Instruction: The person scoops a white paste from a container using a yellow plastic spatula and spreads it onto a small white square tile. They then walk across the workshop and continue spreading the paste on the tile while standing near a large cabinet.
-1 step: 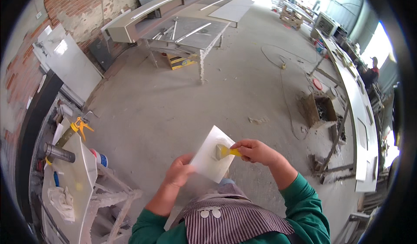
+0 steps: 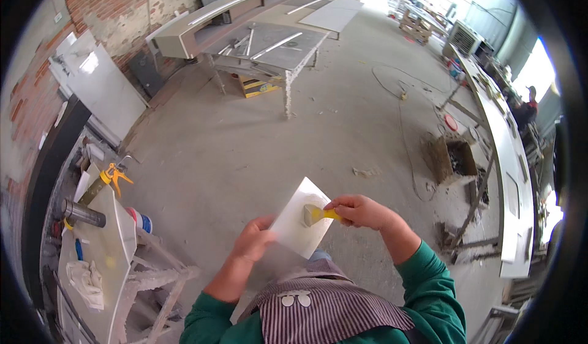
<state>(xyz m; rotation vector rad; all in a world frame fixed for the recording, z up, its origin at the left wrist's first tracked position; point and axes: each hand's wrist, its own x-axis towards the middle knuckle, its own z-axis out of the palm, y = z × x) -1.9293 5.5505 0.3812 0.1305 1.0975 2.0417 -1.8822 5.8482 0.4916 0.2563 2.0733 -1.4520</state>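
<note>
A white rectangular panel (image 2: 291, 229) is held tilted in front of my apron. My left hand (image 2: 253, 240) grips its left edge, with the fingers partly hidden behind it. In my right hand (image 2: 361, 212) is a putty knife (image 2: 318, 214) with a yellow handle. Its wide blade rests against the panel's face, near the upper right, over a pale, slightly glossy smear. I cannot make out what the smear is.
At left, a dusty stand (image 2: 122, 246) bears a caulking gun (image 2: 101, 185), a metal cylinder (image 2: 86, 213) and a white cloth (image 2: 87, 284). A tub (image 2: 141, 220) is beside it. Ahead stands a worktable (image 2: 269, 41); a long bench (image 2: 505, 160), a debris box (image 2: 454, 160) and floor cable (image 2: 401, 120) lie right.
The surroundings have shifted very slightly in the picture as the view turned. Both hands keep their hold, and the putty knife stays at nearly the same spot on the panel.
</note>
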